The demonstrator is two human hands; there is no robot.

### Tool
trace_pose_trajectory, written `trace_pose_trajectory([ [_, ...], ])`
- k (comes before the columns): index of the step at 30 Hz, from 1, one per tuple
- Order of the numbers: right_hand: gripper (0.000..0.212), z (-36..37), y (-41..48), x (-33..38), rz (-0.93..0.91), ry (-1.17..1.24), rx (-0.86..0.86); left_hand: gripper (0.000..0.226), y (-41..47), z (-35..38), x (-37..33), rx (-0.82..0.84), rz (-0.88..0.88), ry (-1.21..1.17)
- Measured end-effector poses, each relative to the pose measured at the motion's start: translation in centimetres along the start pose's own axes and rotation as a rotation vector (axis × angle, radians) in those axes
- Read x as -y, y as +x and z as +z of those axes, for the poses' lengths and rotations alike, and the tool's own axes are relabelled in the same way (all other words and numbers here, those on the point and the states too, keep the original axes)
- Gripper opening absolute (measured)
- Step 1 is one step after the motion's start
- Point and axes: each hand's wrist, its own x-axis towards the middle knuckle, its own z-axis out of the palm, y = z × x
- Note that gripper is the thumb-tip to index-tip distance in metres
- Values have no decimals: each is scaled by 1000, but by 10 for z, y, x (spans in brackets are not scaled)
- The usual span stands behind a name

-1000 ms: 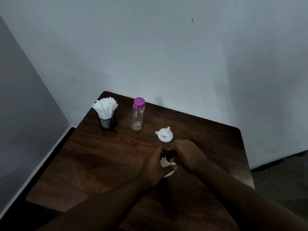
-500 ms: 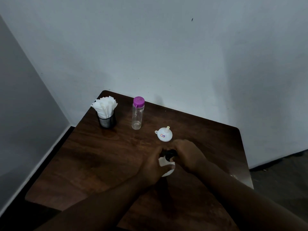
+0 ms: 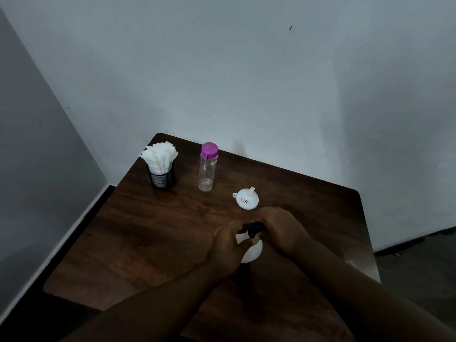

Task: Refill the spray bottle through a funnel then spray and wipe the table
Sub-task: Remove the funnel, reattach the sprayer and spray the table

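Left hand (image 3: 229,245) curled round white spray bottle (image 3: 252,254), upright on bench (image 3: 148,243) between both hands. Right hand (image 3: 281,228) grips black spray head (image 3: 253,229). Likely unscrewing: brace body, twist head only, lift straight. Funnel (image 3: 248,199) spout-up just beyond right hand; purple-capped bottle (image 3: 207,169) farther.

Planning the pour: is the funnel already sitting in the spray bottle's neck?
No, the funnel rests spout-up on the table, apart from the spray bottle.

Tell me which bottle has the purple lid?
The tall clear bottle standing near the napkin holder. The other, a white spray bottle, is gripped by the left hand and right hand.
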Motion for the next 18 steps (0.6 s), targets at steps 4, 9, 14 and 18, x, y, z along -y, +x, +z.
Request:
trace_pose_trajectory([
  [4, 40, -2, -1, 5, -43, -27, -54, 46, 0, 8, -2, -179, 53, 58],
  [9, 39, 8, 5, -7, 119, -46, 85, 56, 1, 8, 3, 82, 61, 159],
  [14, 32, 6, 0, -2, 83, -37, 50, 60, -9, 12, 5, 32, -7, 109],
  [18, 30, 12, 1, -10, 106, -75, 94, 26, -8, 2, 11, -1, 59, 41],
])
